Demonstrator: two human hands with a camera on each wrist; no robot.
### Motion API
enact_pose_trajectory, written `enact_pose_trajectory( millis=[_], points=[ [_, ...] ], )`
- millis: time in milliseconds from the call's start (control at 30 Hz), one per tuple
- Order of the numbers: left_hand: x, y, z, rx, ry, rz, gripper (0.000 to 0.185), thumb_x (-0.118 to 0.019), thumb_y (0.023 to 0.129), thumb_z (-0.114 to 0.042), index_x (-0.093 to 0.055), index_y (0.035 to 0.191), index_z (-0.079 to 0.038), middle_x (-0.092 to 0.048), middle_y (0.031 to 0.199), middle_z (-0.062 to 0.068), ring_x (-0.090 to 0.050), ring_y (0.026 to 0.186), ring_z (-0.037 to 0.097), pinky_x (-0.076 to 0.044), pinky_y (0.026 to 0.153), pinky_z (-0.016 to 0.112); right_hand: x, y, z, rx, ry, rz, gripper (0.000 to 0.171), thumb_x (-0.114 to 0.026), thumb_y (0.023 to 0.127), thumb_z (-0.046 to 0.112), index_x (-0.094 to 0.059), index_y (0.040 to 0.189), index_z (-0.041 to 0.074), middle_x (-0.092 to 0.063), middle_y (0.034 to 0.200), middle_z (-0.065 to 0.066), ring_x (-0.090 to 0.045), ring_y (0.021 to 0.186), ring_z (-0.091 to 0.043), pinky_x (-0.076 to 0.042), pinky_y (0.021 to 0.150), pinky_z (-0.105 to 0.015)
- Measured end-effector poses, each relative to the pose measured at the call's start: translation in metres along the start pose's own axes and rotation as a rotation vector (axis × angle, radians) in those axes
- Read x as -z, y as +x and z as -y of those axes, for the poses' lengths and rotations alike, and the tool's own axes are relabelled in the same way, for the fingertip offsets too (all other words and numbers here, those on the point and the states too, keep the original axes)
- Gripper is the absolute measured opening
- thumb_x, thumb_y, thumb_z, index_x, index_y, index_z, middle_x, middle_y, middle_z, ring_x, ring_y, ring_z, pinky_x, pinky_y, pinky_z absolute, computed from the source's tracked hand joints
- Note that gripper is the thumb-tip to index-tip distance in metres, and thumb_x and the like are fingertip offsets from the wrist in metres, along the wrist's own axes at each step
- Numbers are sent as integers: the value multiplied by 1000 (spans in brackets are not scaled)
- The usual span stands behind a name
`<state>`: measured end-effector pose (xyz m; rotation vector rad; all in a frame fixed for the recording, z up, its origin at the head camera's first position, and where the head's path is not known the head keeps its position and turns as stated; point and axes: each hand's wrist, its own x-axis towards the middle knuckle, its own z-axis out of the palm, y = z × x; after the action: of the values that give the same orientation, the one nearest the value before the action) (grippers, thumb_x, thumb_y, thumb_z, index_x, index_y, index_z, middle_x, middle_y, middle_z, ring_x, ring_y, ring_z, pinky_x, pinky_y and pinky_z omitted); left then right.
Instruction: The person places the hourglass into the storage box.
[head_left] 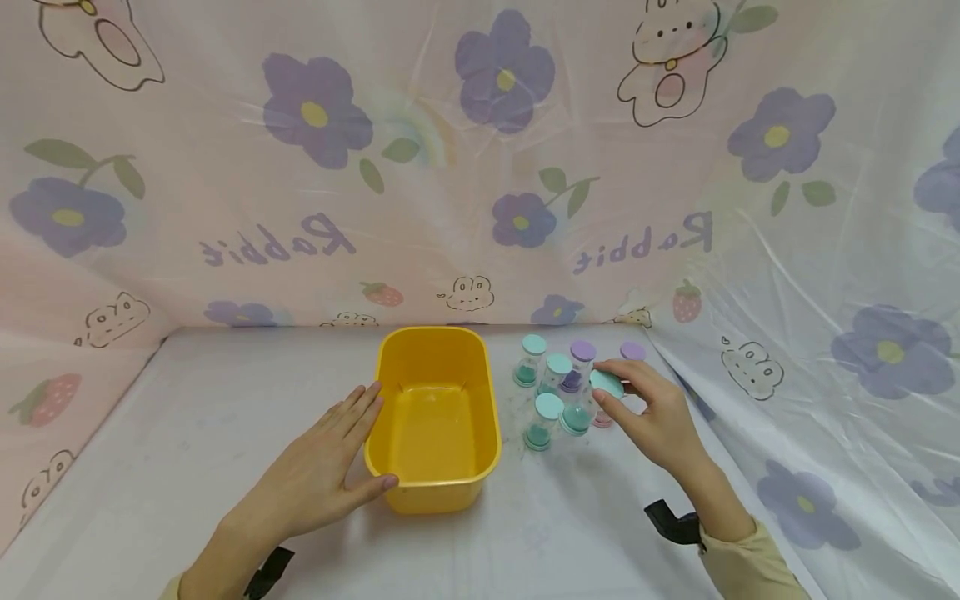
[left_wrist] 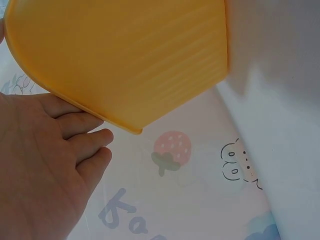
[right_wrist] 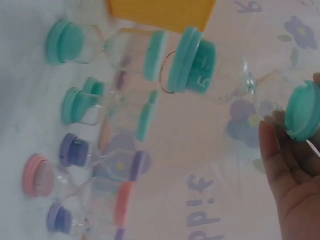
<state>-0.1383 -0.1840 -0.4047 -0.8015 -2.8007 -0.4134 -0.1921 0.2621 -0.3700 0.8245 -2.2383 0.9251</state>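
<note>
Pick-up step: right hand (head_left: 648,412) pinching teal-capped clear sand timer (head_left: 592,400); left hand (head_left: 322,467) flat, bracing yellow plastic tub (head_left: 435,417). Next: probably lift clear of neighbours.

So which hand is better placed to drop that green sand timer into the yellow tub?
Right, probably. The right hand already pinches the green sand timer by its top cap, just beside the yellow tub. The left hand lies flat against the tub's outer wall, on the side away from the timers.
</note>
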Motion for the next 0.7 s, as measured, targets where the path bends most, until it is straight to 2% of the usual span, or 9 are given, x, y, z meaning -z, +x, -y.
enact_pose_trajectory(
  millis=[233, 367, 567, 700],
  points=[
    [-1, -1, 1, 3, -2, -4, 98, -55, 98, -69, -27, 164, -2, -21, 172, 11, -22, 158, 31, -28, 125, 53, -2, 25, 18, 38, 64, -23, 46, -81, 78, -14, -73, 121, 0, -73, 116, -11, -65, 99, -4, -53, 85, -10],
    [-1, -1, 1, 4, -3, -6, 98, -55, 98, -69, -27, 164, -3, -20, 172, 11, -22, 158, 31, -29, 125, 53, -7, 40, 25, 90, 82, -32, 47, -81, 78, -13, -73, 122, 0, -73, 117, -12, -66, 102, -6, -53, 87, -11],
    [-2, -1, 0, 3, -6, -11, 98, -55, 98, -70, -28, 163, -2, -21, 172, 11, -22, 158, 31, -29, 124, 55, -15, 62, 34, 176, 138, -34, 47, -79, 78, -13, -72, 123, -3, -72, 115, -15, -65, 97, -10, -55, 87, -13],
    [-1, -1, -1, 6, -6, -13, 98, -55, 97, -70, -30, 162, -1, -22, 172, 12, -22, 158, 31, -29, 124, 55, -23, 76, 39, 207, 164, -19, 39, -81, 86, 0, -72, 123, -3, -72, 116, -15, -66, 96, -14, -58, 87, -17]
  ],
)
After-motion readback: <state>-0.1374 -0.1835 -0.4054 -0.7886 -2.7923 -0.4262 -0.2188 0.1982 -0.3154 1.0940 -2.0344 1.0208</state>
